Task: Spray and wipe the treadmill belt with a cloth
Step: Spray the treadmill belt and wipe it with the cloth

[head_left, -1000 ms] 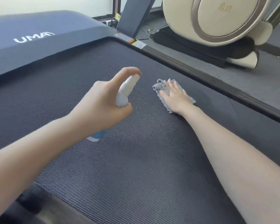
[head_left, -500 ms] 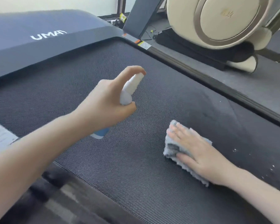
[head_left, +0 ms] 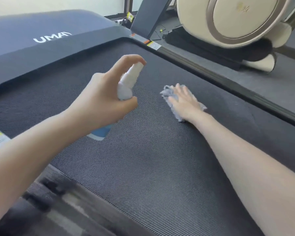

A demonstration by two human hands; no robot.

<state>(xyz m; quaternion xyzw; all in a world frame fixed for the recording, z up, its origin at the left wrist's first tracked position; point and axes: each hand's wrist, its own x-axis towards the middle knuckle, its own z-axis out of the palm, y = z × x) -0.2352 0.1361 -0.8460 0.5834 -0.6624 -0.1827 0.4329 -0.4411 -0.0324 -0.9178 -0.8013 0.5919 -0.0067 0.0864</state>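
The left hand hangs over the treadmill belt, just short of the motor cover. Its grip is curled round a small spray bottle, forefinger on the nozzle top. Off the cover's right end, the right hand has its grip spread flat, pressing the grey cloth onto the belt. The nozzle points roughly towards the cover, so I'd guess a squirt might wet that housing, and the cloth may bunch on the ribbed weave
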